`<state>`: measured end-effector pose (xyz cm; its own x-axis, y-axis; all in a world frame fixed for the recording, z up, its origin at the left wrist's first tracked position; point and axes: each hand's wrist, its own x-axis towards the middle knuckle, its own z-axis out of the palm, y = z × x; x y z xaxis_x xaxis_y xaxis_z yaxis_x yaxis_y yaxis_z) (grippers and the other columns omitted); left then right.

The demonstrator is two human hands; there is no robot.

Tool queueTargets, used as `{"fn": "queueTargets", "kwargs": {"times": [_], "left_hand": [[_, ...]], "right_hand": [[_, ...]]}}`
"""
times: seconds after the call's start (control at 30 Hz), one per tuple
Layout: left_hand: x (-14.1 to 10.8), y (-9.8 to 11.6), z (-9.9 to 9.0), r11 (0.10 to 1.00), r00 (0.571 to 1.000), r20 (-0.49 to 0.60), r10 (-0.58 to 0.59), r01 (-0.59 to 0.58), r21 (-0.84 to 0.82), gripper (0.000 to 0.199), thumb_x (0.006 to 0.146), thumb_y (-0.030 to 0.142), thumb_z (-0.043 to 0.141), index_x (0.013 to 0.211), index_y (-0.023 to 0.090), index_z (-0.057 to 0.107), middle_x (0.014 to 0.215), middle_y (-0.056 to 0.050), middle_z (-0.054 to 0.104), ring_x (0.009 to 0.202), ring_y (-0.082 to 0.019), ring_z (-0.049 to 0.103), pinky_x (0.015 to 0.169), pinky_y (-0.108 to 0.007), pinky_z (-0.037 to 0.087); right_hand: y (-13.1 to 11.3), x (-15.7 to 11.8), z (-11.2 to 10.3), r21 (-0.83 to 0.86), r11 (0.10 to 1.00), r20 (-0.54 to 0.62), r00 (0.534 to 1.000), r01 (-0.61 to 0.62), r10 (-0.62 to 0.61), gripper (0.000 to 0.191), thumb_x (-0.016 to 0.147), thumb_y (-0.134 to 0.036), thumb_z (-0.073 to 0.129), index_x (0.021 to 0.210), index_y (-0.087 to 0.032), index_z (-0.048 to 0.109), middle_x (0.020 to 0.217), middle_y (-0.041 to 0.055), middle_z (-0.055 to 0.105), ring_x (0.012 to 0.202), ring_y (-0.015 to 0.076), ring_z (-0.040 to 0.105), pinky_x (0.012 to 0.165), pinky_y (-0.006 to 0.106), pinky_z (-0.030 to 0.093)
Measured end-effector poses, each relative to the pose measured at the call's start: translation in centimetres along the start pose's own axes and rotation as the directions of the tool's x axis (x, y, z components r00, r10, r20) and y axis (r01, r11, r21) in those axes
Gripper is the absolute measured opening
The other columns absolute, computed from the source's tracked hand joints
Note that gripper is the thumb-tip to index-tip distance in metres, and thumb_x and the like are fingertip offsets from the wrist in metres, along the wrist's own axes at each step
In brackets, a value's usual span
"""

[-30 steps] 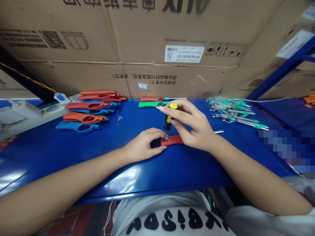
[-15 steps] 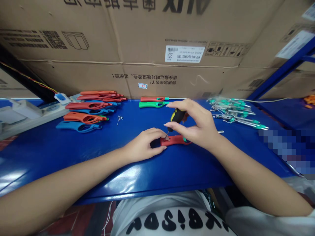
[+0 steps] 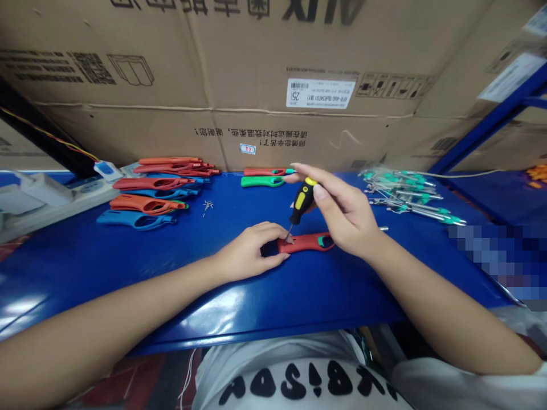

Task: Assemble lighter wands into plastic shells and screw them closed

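My left hand (image 3: 252,250) is closed around the handle end of a red stick lighter (image 3: 305,243), which lies flat on the blue table. A green part shows in the lighter's opening, and a metal tube end sticks out beyond my right hand. My right hand (image 3: 346,208) has a small black-and-yellow screwdriver (image 3: 302,200) by its grip, thumb near the yellow cap. The screwdriver leans, its tip touching the lighter's handle end beside my left fingertips. Whether a screw sits under the tip cannot be seen.
Red, orange and blue lighter shells (image 3: 149,185) are stacked at the left, with small screws (image 3: 208,206) beside them. A red and a green lighter (image 3: 260,181) lie behind. Several metal tubes with green parts (image 3: 410,193) are piled right. A cardboard box (image 3: 256,74) stands behind.
My right hand's fingers have shifted around the screwdriver, exposing more of its grip and yellow cap. The screwdriver stands at a similar place on the lighter. My left hand has stayed still.
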<state>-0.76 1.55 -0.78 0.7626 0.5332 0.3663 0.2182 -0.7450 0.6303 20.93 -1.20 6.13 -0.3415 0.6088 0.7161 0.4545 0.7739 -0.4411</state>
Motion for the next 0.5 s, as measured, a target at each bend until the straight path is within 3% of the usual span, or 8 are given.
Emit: {"fn": "queueTargets", "kwargs": {"times": [0.07, 0.17, 0.23, 0.37, 0.5], "left_hand": [[0.02, 0.03, -0.01, 1.0, 1.0, 0.003, 0.001, -0.001, -0.003, 0.025, 0.088, 0.02, 0.068, 0.112, 0.018, 0.066, 0.112, -0.007, 0.07, 0.108, -0.021, 0.065, 0.099, -0.038, 0.052], [0.04, 0.04, -0.02, 1.0, 1.0, -0.003, 0.009, -0.009, -0.004, 0.024, 0.087, 0.019, 0.068, 0.111, 0.018, 0.066, 0.112, -0.007, 0.07, 0.107, -0.021, 0.065, 0.098, -0.039, 0.052], [0.05, 0.02, -0.02, 1.0, 1.0, -0.007, 0.011, -0.011, -0.008, 0.023, 0.088, 0.02, 0.068, 0.11, 0.018, 0.065, 0.111, -0.007, 0.07, 0.106, -0.021, 0.066, 0.097, -0.038, 0.052], [0.07, -0.01, -0.01, 1.0, 1.0, 0.0, 0.007, -0.007, -0.01, 0.023, 0.088, 0.021, 0.068, 0.111, 0.018, 0.066, 0.11, -0.007, 0.07, 0.106, -0.02, 0.066, 0.097, -0.036, 0.052], [0.07, -0.01, 0.0, 1.0, 1.0, -0.013, 0.021, -0.021, -0.003, 0.022, 0.088, 0.02, 0.068, 0.109, 0.017, 0.066, 0.108, -0.006, 0.071, 0.105, -0.02, 0.066, 0.098, -0.035, 0.051]], "right_hand": [[-0.08, 0.06, -0.22, 0.009, 1.0, -0.014, 1.0, 0.005, -0.005, 0.034, 0.103, -0.028, 0.046, 0.134, -0.026, 0.06, 0.111, 0.005, 0.074, 0.087, 0.0176, 0.07, 0.083, 0.036, 0.058], [-0.04, 0.06, -0.45, -0.149, 0.984, -0.088, 0.989, 0.102, -0.116, 0.027, 0.093, -0.033, 0.067, 0.119, -0.027, 0.07, 0.095, 0.0035, 0.075, 0.082, 0.0194, 0.069, 0.081, 0.036, 0.058], [-0.05, 0.06, -0.5, -0.18, 0.973, -0.066, 0.985, 0.143, -0.157, 0.03, 0.095, -0.033, 0.062, 0.124, -0.027, 0.068, 0.101, 0.0052, 0.074, 0.089, 0.0209, 0.069, 0.085, 0.038, 0.057], [-0.27, 0.18, -0.36, -0.02, 0.996, 0.066, 0.994, 0.084, -0.082, 0.041, 0.104, -0.025, 0.041, 0.143, -0.026, 0.053, 0.124, 0.0071, 0.069, 0.104, 0.0202, 0.068, 0.093, 0.04, 0.055], [-0.27, 0.26, -0.27, -0.125, 0.986, -0.004, 0.994, 0.109, -0.11, 0.031, 0.095, -0.034, 0.063, 0.126, -0.027, 0.066, 0.109, 0.0051, 0.074, 0.093, 0.0209, 0.069, 0.09, 0.039, 0.057]]}}
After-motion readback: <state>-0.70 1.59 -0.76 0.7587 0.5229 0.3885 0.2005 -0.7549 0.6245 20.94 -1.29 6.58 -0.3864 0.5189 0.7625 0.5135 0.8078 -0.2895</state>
